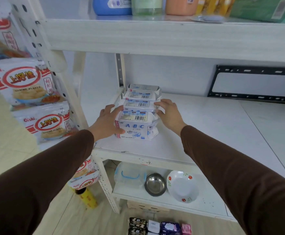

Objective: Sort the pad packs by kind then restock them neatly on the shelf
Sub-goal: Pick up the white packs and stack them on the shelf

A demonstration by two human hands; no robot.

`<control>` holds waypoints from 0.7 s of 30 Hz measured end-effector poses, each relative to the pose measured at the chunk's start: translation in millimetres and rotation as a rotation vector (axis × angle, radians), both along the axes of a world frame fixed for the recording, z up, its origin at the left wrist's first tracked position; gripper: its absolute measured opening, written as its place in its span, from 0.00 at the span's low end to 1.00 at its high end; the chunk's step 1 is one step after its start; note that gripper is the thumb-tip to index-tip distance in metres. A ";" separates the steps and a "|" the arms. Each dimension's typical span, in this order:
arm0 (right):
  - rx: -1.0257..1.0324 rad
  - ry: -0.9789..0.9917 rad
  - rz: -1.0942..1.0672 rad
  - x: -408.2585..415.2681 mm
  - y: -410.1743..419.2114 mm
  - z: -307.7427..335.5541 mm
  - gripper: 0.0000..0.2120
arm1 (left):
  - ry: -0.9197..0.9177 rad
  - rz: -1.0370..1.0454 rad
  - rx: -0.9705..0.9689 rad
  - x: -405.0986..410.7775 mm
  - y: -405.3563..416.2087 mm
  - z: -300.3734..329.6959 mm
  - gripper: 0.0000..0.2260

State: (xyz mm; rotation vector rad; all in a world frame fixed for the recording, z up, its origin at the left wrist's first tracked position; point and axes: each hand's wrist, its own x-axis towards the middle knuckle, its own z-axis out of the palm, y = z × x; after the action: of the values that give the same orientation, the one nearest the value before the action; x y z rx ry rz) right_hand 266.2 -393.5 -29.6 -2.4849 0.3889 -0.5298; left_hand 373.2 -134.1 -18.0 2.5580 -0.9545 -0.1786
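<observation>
Shelf [197, 129], mid level: 4 white ABC pad packs [135, 126] in a row, front to back. L hand [108, 122] & R hand [168, 114] flank row, fingers straight, pressing sides. More packs [160, 227] on floor.

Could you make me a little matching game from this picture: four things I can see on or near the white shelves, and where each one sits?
Things:
1. row of white and blue pad packs
2. shiny steel bowl
3. yellow roll of wrap
4. blue plastic jug

Places:
A. top shelf
B. floor, left of the shelf leg
C. middle shelf, between the left hand and the right hand
D. bottom shelf, beside a white flowered dish

Pairs: 1-C, 2-D, 3-B, 4-A
</observation>
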 end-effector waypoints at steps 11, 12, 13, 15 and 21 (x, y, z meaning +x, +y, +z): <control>-0.252 -0.261 -0.006 -91.9 59.6 -18.4 0.14 | -0.352 -0.137 -0.280 -76.4 16.5 -20.2 0.35; -0.259 -0.265 0.001 -100.6 65.9 -22.2 0.14 | -0.353 -0.152 -0.290 -83.0 19.2 -24.3 0.34; -0.263 -0.268 0.005 -109.3 72.3 -26.5 0.13 | -0.348 -0.160 -0.296 -89.6 21.7 -28.5 0.33; -0.270 -0.269 0.000 -126.3 84.5 -36.8 0.13 | -0.330 -0.170 -0.297 -102.9 26.6 -37.8 0.32; -0.252 -0.194 -0.027 -176.3 130.3 -75.4 0.15 | -0.325 -0.265 -0.305 -137.3 57.0 -80.7 0.30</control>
State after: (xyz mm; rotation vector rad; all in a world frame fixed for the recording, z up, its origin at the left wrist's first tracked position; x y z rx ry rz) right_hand 89.9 -263.3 -105.1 -2.6380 0.2946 -0.8697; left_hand 236.0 -77.1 -98.7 2.2116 -1.3267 0.2972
